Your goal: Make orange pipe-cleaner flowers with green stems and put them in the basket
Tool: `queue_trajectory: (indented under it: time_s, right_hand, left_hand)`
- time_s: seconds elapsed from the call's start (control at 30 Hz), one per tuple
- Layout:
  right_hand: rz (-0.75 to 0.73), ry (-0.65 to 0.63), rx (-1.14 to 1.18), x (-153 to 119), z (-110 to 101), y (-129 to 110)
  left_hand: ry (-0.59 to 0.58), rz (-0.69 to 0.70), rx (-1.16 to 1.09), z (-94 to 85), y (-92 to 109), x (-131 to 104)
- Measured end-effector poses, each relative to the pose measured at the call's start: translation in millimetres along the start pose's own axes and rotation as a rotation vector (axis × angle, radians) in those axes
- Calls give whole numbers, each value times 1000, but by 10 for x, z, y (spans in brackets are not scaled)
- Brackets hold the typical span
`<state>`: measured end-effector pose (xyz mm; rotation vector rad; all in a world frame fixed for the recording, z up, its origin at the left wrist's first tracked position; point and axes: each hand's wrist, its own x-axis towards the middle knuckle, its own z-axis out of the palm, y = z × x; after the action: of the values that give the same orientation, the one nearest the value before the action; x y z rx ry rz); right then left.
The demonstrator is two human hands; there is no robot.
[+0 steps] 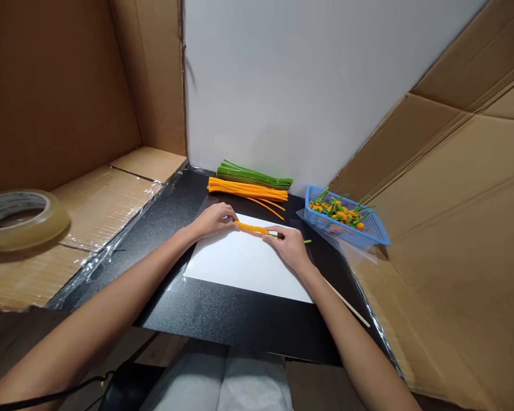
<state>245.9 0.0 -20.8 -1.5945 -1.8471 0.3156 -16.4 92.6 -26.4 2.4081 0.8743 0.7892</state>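
over paper (244,265), left fingers (228,210) and right fingers (280,230) pinch a ridged, fuzzy orange strip (251,228).

The table (188,311) is black. White paper (244,265), green fuzzy sticks (255,176), orange fuzzy sticks (248,188) and a pale stick (349,306) lie on it. A blue basket (342,221) sits at its right.
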Motion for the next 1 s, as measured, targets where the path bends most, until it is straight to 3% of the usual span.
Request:
queue_trajectory:
  time_s: [0.2,0.33,0.47,0.57,0.7,0.8,1.0]
  right_hand:
    - [10,-18,7,15,-38,7]
    - [19,11,72,36,-92,51]
    - [220,50,480,88,-177,122]
    - [376,49,828,126,-215,151]
    - [495,147,1172,161,-186,166]
    - [549,232,1365,174,-126,179]
    - [520,325,1289,132,-34,174]
  left_hand:
    - [132,-279,-491,39,-34,39]
    - [368,-402,-814,7,-41,61]
    - [697,-527,-1164,-64,-77,76]
    - [834,-553,-1369,-111,-113,85]
    - [890,-587,-1489,-124,-82,92]
    - [889,-573,-1456,-94,21,93]
    - [805,-613,-1324,49,314,90]
